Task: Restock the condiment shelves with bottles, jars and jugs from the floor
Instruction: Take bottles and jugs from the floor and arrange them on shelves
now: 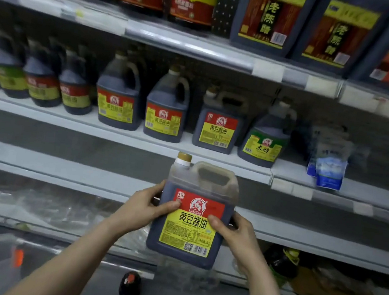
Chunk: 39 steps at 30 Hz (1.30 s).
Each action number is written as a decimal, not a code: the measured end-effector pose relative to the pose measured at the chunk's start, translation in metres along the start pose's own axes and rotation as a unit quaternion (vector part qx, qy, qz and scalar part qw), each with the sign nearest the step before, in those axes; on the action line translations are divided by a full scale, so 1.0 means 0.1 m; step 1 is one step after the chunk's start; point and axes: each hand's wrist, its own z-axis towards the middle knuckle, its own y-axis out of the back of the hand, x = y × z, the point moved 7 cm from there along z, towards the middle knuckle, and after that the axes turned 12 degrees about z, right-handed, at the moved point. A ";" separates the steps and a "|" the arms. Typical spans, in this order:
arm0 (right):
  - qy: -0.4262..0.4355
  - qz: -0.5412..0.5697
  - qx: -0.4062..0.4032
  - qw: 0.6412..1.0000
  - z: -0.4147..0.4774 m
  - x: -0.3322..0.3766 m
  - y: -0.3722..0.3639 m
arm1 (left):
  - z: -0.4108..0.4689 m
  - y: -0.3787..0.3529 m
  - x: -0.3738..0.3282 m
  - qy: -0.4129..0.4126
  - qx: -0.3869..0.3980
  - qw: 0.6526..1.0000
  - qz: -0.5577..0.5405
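Observation:
I hold a dark soy sauce jug (194, 212) with a red and yellow label and a gold cap upright in front of the shelves. My left hand (146, 207) grips its left side with the thumb on the label. My right hand (231, 230) grips its right side. On the middle shelf (115, 133) just above stands a matching jug (218, 123), with two rounder soy jugs (166, 108) to its left and a green-label vinegar jug (265, 137) to its right.
Large jugs (269, 15) fill the top shelf. Blue-white pouches (329, 161) lean at the middle shelf's right. Clear plastic wrap (43, 201) lies on a lower shelf. Bottles (130, 287) with red caps stand on the floor, and a dark jug (282, 262) sits low right.

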 end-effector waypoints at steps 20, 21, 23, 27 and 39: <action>0.153 -0.055 0.009 0.987 1.89 1.09 0.45 | 2.01 0.38 -0.53 -0.079 -0.067 0.995 -0.007; 0.154 -0.053 0.011 0.987 1.97 1.10 0.47 | 2.07 0.39 -0.53 -0.079 -0.070 0.994 -0.001; 0.155 -0.058 0.010 0.986 2.07 1.10 0.48 | 2.17 0.39 -0.50 -0.075 -0.075 0.994 0.004; 0.143 -0.068 0.003 0.987 2.24 1.07 0.51 | 2.31 0.40 -0.46 -0.075 -0.093 0.992 0.027; 0.108 -0.085 -0.018 0.990 2.43 0.95 0.51 | 2.47 0.40 -0.36 -0.076 -0.111 0.988 0.076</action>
